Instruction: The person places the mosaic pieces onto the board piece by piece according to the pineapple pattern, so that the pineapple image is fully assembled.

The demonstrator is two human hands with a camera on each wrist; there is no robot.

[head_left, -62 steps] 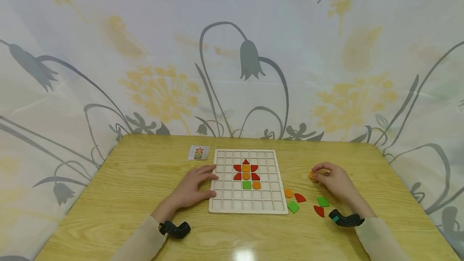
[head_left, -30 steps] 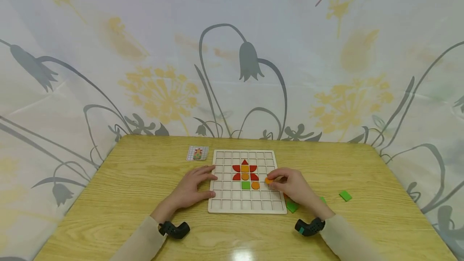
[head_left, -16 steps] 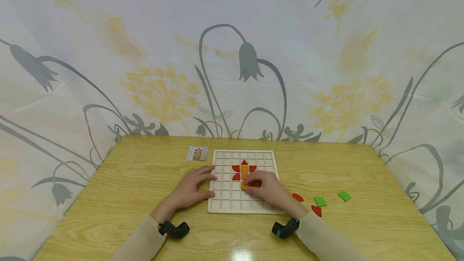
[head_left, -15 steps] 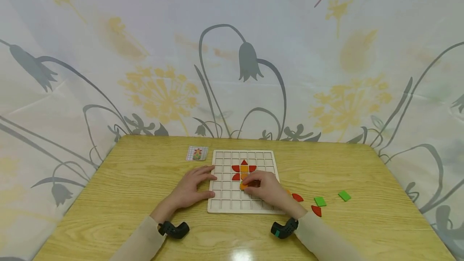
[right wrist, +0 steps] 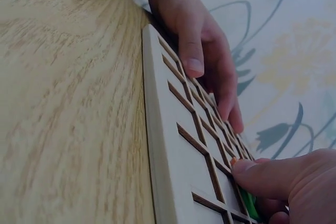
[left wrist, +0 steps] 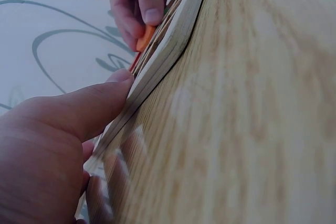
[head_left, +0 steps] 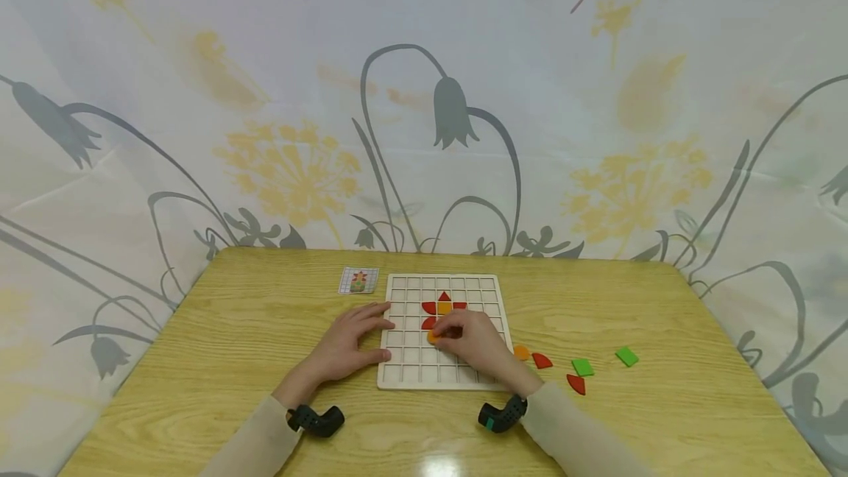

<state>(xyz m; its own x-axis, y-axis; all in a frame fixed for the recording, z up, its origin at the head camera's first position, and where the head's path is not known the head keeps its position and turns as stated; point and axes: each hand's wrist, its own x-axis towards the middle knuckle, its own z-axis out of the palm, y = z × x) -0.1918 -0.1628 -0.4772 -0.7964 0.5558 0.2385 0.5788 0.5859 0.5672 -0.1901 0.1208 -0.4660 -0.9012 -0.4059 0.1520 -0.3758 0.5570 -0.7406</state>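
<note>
My left hand (head_left: 344, 344) rests on the left edge of a pale wooden grid board (head_left: 404, 374), thumb and fingertips on its rim. In the left wrist view the thumb (left wrist: 113, 85) lies along that edge. My right hand (head_left: 472, 341) pinches an orange disc (head_left: 433, 337) between thumb and fingers, close over the board's middle cells. A red triangle (head_left: 444, 297), an orange square (head_left: 444, 308) and red petal-shaped pieces (head_left: 429, 308) lie in the grid. The right hand hides other pieces; a green piece (right wrist: 251, 203) shows beneath it in the right wrist view.
Right of the board lie an orange disc (head_left: 522, 352), two red quarter-like pieces (head_left: 542, 361) and two green squares (head_left: 583, 367). A small picture card (head_left: 358, 280) with a gridded pattern lies beyond the left hand. A patterned cloth (head_left: 298, 94) hangs behind the table (head_left: 265, 293).
My right hand has carried the orange disc leftward from the table at the right to over the board's middle, lately shifting slightly further left. The left hand has stayed on the board's edge.
</note>
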